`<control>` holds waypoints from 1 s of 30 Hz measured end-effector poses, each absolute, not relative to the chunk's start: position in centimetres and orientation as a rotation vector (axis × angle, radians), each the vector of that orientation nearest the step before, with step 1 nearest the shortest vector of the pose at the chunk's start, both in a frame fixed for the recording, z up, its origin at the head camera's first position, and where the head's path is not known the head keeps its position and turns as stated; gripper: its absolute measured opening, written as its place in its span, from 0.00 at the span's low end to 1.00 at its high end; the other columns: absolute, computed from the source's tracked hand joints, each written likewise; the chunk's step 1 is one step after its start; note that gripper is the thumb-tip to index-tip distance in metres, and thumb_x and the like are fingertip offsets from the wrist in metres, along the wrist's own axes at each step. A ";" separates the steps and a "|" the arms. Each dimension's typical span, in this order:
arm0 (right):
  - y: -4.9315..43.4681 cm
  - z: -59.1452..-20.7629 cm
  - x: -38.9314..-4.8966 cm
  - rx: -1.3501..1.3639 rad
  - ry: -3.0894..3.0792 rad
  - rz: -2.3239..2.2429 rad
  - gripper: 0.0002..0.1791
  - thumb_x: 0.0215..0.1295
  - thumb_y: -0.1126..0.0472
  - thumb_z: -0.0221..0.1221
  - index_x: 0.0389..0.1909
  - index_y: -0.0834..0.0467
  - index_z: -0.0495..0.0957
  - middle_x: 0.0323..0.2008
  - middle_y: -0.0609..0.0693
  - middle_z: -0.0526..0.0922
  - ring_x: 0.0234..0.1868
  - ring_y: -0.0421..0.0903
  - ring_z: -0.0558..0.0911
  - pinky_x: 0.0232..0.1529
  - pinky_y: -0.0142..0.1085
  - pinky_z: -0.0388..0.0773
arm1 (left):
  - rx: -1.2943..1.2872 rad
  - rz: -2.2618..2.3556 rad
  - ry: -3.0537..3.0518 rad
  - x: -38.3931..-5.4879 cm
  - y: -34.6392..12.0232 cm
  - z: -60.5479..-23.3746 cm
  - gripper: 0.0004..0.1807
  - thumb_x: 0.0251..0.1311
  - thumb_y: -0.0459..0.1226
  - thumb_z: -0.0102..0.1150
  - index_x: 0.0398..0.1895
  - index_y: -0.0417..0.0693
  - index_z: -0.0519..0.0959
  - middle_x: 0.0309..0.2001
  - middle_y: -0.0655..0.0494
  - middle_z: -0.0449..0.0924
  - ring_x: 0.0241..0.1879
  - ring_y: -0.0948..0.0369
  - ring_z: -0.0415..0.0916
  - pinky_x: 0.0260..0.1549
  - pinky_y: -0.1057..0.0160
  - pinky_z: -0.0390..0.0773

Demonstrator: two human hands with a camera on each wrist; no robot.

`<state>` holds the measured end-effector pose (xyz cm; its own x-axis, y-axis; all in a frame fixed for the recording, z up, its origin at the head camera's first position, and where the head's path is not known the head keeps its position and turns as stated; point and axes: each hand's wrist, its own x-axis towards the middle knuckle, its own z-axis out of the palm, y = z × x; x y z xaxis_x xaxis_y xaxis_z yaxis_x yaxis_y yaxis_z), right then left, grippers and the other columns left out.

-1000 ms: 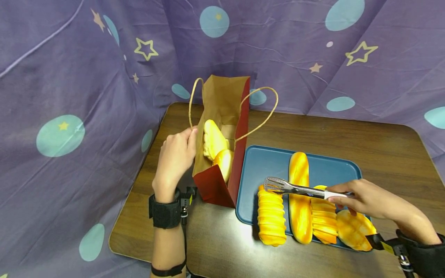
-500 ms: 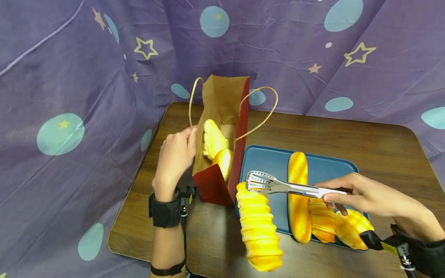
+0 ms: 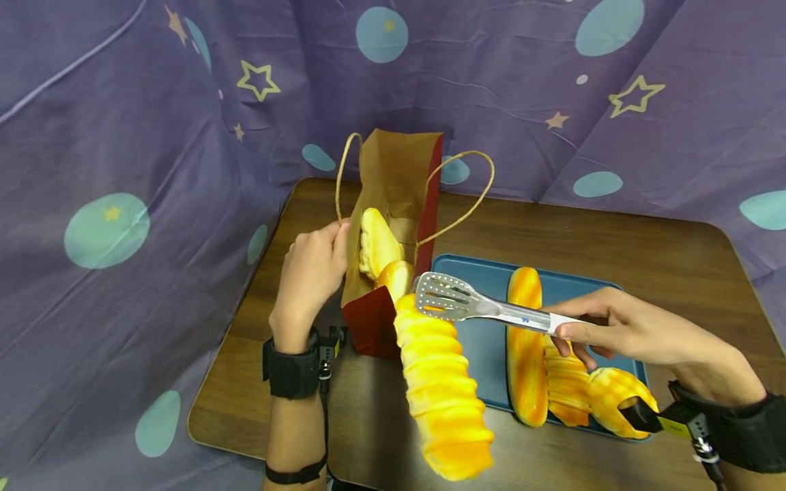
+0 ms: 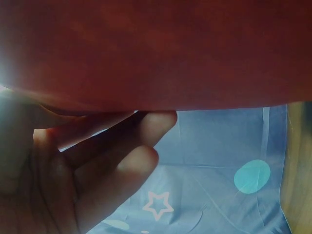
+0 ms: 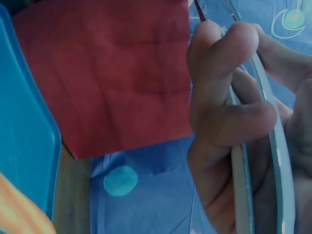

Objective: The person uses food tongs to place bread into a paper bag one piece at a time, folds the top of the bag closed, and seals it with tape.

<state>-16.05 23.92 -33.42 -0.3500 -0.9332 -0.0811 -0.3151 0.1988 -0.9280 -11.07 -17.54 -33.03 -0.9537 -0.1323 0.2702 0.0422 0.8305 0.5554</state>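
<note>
My right hand (image 3: 638,331) grips a pair of metal tongs (image 3: 448,297) with white handles; its fingers wrap both arms in the right wrist view. At the tongs' tips hangs a ridged, spiral bread roll (image 3: 442,395), tilted and above the table, its upper end by the bag's near right corner. My left hand (image 3: 313,273) pinches the left rim of a red paper bag (image 3: 374,327), brown inside, with cord handles. Two breads lie in the bag: a pale, scalloped one (image 3: 377,242) and a rounder golden one (image 3: 396,278). Red bag wall (image 4: 161,53) fills the upper left wrist view.
A blue tray (image 3: 473,266) lies right of the bag. On it are a long loaf (image 3: 526,354), a sliced-looking bread (image 3: 566,385) and a round scored bun (image 3: 620,402), partly under my right arm. A patterned purple cloth (image 3: 491,88) hangs behind the wooden table (image 3: 583,232).
The tongs have lifted the ridged roll off the tray and carried it left, to the bag's near right corner. My left hand has stayed at the bag rim.
</note>
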 end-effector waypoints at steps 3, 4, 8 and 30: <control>23.3 -32.8 -15.9 -1.151 1.779 -1.187 0.20 0.76 0.78 0.41 0.50 0.58 0.78 0.28 0.52 0.77 0.19 0.45 0.73 0.15 0.33 0.67 | 0.066 -0.836 -2.713 -11.1 -17.5 -33.0 0.25 0.80 0.46 0.41 0.20 0.48 0.66 0.15 0.58 0.56 0.14 0.59 0.55 0.16 0.58 0.59; 23.1 -32.7 -15.9 -1.150 1.779 -1.199 0.20 0.76 0.78 0.41 0.50 0.59 0.79 0.28 0.52 0.77 0.19 0.45 0.73 0.15 0.33 0.67 | 0.064 -0.836 -2.711 -11.1 -17.5 -33.0 0.25 0.80 0.46 0.40 0.19 0.48 0.66 0.15 0.58 0.56 0.14 0.60 0.54 0.16 0.58 0.59; 21.9 -32.1 -15.8 -1.121 1.828 -1.235 0.18 0.77 0.76 0.42 0.45 0.58 0.79 0.27 0.52 0.78 0.19 0.46 0.74 0.15 0.34 0.68 | 0.057 -0.842 -2.704 -11.2 -17.5 -33.1 0.25 0.80 0.45 0.41 0.19 0.48 0.66 0.15 0.58 0.56 0.14 0.60 0.54 0.16 0.59 0.58; 17.3 -31.4 -15.5 -0.782 2.181 -1.368 0.12 0.79 0.58 0.51 0.42 0.59 0.81 0.25 0.55 0.80 0.21 0.49 0.77 0.17 0.39 0.68 | 0.055 -0.861 -2.721 -11.2 -17.4 -33.0 0.19 0.79 0.42 0.46 0.35 0.40 0.81 0.16 0.53 0.62 0.15 0.57 0.59 0.16 0.60 0.59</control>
